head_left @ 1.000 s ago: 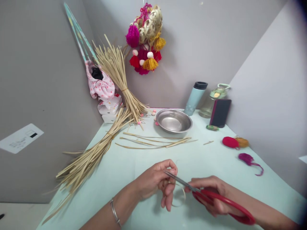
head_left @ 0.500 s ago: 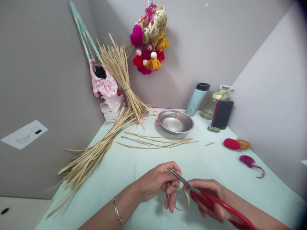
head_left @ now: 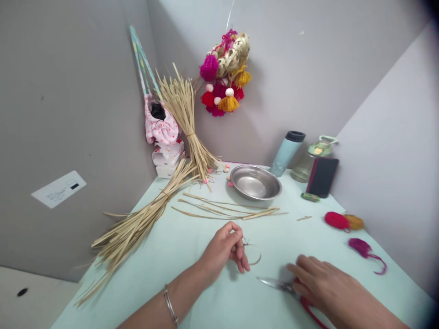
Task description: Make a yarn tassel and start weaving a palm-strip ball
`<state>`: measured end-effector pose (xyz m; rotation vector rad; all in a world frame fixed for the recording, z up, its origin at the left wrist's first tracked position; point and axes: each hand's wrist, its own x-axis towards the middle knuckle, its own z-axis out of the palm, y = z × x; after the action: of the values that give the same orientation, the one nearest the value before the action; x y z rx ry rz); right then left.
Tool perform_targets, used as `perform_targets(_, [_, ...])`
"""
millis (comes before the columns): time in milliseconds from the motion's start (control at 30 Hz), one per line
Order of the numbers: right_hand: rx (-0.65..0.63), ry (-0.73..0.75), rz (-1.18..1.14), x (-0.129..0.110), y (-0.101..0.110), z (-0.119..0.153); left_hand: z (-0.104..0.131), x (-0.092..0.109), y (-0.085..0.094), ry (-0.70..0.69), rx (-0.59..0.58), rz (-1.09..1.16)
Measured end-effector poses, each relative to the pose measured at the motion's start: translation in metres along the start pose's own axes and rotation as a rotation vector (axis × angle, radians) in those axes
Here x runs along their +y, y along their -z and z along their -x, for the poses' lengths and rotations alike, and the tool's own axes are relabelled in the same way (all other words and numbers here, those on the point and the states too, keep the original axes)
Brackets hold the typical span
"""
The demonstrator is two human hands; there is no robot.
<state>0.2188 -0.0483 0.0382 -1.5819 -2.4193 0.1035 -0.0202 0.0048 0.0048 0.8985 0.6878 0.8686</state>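
Note:
My left hand (head_left: 229, 246), with a silver bangle at the wrist, is closed near the middle of the table. Its thumb and forefinger pinch a thin, curled straw strip (head_left: 255, 261) that loops out to the right of the fingers. To the right, my right hand (head_left: 313, 276) is over the red handles of a pair of scissors (head_left: 274, 284), low at the table surface. The scissors' blades are together and point left. My fingers and palm hide much of the handles.
Loose straw strips (head_left: 219, 210) lie ahead, before a metal bowl (head_left: 252, 183). Straw bundles (head_left: 144, 219) are at the left. A blue tumbler (head_left: 286, 155), a phone (head_left: 322, 178), red yarn (head_left: 336, 221) and purple yarn (head_left: 360, 246) are at the right. Tasselled ornaments (head_left: 224, 73) hang behind.
My right hand has moved the scissors away from my left hand, down to the table, and their blades have closed. My left hand keeps the strip. The view has shifted slightly.

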Motion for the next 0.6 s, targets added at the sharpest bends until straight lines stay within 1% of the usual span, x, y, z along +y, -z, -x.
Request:
perform_targets(67, [-0.085,-0.085,-0.191,-0.021,0.003,-0.014,0.001,-0.002,-0.004,0.001,-0.06,-0.025])
perform_targets(133, [-0.213,-0.145,-0.465,-0.041,0.008,-0.031,0.002,-0.003,-0.007,0.014,-0.129,-0.034])
perform_targets(167, [-0.281,-0.139,-0.582,-0.048,0.012,-0.039,0.003,-0.002,-0.008,0.015,-0.134,-0.022])
perform_targets(200, [-0.297,-0.133,-0.665,-0.053,0.016,-0.046,0.003,0.0,-0.008,0.003,-0.106,0.003])
perform_targets(233, [-0.268,-0.12,-0.695,-0.056,0.023,-0.053,0.003,0.004,-0.007,-0.021,-0.052,0.036])
perform_targets(267, [-0.186,-0.103,-0.675,-0.056,0.031,-0.058,0.003,0.007,-0.006,-0.052,0.014,0.069])
perform_targets(300, [-0.053,-0.084,-0.611,-0.055,0.041,-0.064,0.003,0.011,-0.003,-0.082,0.08,0.096])
perform_targets(367, [0.319,-0.059,-0.406,-0.05,0.065,-0.076,0.003,0.018,0.001,-0.125,0.176,0.114])
perform_targets(433, [0.628,-0.119,-0.167,-0.042,0.087,-0.094,0.003,0.022,0.005,-0.127,0.215,0.1])
perform_targets(467, [0.751,-0.151,-0.073,-0.037,0.093,-0.106,0.003,0.022,0.006,-0.121,0.221,0.094])
perform_targets(500, [0.807,-0.134,-0.023,-0.031,0.096,-0.119,0.003,0.022,0.006,-0.113,0.215,0.086])
perform_targets(533, [0.839,-0.091,0.02,-0.024,0.093,-0.131,0.003,0.021,0.006,-0.106,0.203,0.076])
perform_targets(567, [0.722,-0.061,0.055,-0.017,0.085,-0.143,0.002,0.019,0.005,-0.101,0.188,0.066])
perform_targets(600, [0.572,-0.04,0.096,-0.011,0.073,-0.151,0.002,0.017,0.005,-0.098,0.173,0.056])
